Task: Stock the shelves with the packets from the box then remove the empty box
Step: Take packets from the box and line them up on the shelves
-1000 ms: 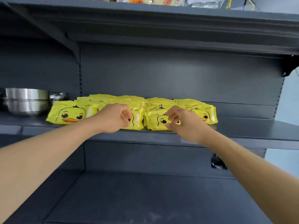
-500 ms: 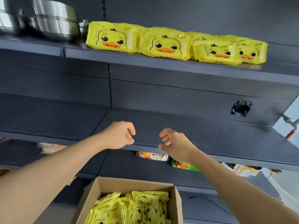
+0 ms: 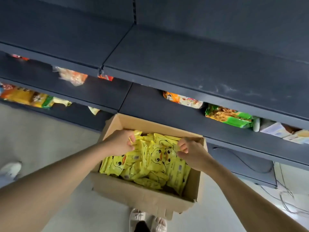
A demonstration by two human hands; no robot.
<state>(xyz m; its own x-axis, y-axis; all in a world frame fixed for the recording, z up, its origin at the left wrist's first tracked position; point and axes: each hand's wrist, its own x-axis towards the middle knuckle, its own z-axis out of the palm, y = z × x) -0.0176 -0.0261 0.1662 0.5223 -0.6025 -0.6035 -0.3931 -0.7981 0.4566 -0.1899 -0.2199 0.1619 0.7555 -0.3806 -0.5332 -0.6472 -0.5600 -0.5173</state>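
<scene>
An open cardboard box (image 3: 138, 193) stands on the floor below the shelves, filled with several yellow duck-face packets (image 3: 150, 164). My left hand (image 3: 119, 142) is inside the box at its far left, fingers pinching the top edge of a yellow packet (image 3: 136, 138). My right hand (image 3: 192, 152) is over the box's right side, with fingers curled on the edge of another yellow packet (image 3: 164, 149). The stocked upper shelf is out of view.
Dark grey shelves (image 3: 184, 64) run across the top. Lower shelves hold orange snack bags (image 3: 182, 98), a green bag (image 3: 229, 117) and white boxes (image 3: 280, 131). My feet (image 3: 147, 218) stand on the pale floor just behind the box. Cables (image 3: 284, 195) lie at right.
My view has dropped from the stocked shelf to the box on the floor. Both hands came down empty from the shelf into the box and took hold of packets.
</scene>
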